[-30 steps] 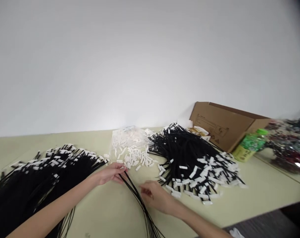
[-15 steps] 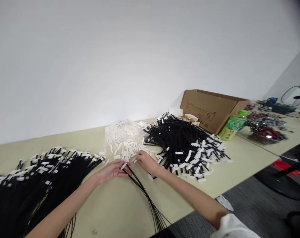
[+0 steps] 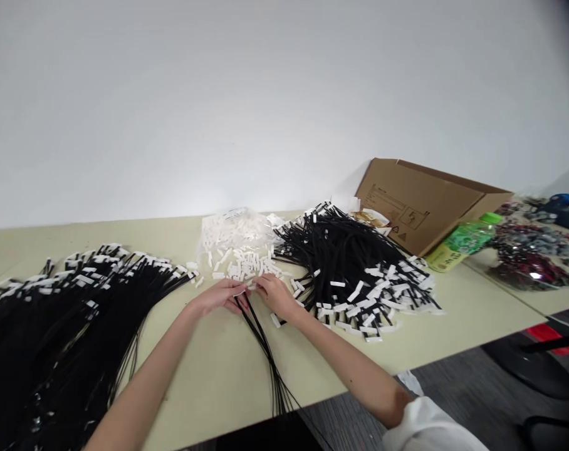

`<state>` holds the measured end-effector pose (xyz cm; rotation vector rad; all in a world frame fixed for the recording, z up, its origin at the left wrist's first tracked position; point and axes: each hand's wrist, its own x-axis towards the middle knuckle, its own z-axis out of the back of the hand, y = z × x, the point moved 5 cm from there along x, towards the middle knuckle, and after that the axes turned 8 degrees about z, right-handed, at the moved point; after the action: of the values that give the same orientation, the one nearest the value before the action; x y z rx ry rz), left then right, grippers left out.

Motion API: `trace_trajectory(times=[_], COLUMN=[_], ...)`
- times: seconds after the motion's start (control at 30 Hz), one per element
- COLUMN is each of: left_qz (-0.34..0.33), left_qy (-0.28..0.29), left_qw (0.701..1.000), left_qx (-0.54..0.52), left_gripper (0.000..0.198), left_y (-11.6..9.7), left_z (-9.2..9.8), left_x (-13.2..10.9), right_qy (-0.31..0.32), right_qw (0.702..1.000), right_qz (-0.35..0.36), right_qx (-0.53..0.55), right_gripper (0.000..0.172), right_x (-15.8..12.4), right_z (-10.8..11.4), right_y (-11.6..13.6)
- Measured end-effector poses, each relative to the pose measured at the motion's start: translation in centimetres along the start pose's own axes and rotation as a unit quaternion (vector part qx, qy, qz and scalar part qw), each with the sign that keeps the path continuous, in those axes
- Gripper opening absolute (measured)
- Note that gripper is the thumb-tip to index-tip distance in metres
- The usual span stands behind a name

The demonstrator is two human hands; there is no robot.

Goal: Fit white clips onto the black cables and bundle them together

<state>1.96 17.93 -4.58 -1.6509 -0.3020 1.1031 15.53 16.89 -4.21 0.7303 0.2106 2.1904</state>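
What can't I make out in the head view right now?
- Head view: upper tips of held black cables, partly covered by the left hand.
- Head view: what the right hand pinches, if anything; its fingers cover it.
- Head view: the cables' lower ends, lost in a dark area.
- Head view: leftmost cable pile, cut by picture edge.

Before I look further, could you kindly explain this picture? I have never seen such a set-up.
There is no machine here, only a person's left hand and right hand, both bare. The camera is worn on the head and looks forward and down. The left hand holds a thin bundle of black cords near their ends; the right hand's fingertips are close beside it, but their grip is too small to read.

On the table lie a left pile and a right pile of white-tipped black cords. Between them are loose white pieces and a clear bag. Farther right are a bottle and a cardboard box.
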Motion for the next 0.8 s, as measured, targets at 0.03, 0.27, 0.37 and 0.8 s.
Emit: trace_trajectory(times=[0.03, 0.27, 0.37, 0.8], left_qz=[-0.011, -0.045, -0.053, -0.067], left_qy=[-0.009, -0.014, -0.015, 0.006], left_qw=[1.000, 0.999, 0.998, 0.997], left_qx=[0.006, -0.005, -0.025, -0.026], left_gripper=[0.039, 0.035, 0.034, 0.029], left_y=[0.0, -0.2, -0.2, -0.3], left_z=[0.0, -0.2, -0.1, -0.9], left_x=[0.0, -0.6, -0.9, -0.8], right_qy=[-0.005, -0.064, -0.082, -0.126], right_qw=[1.000, 0.997, 0.992, 0.974], right_qz=[0.000, 0.033, 0.065, 0.102], right_qx=[0.001, 0.039, 0.070, 0.160], right_gripper=[0.021, 0.022, 0.024, 0.026], right_x=[-0.1, -0.6, -0.6, -0.6], right_z=[0.0, 0.9, 1.1, 2.0], right_y=[0.0, 0.3, 0.5, 0.9])
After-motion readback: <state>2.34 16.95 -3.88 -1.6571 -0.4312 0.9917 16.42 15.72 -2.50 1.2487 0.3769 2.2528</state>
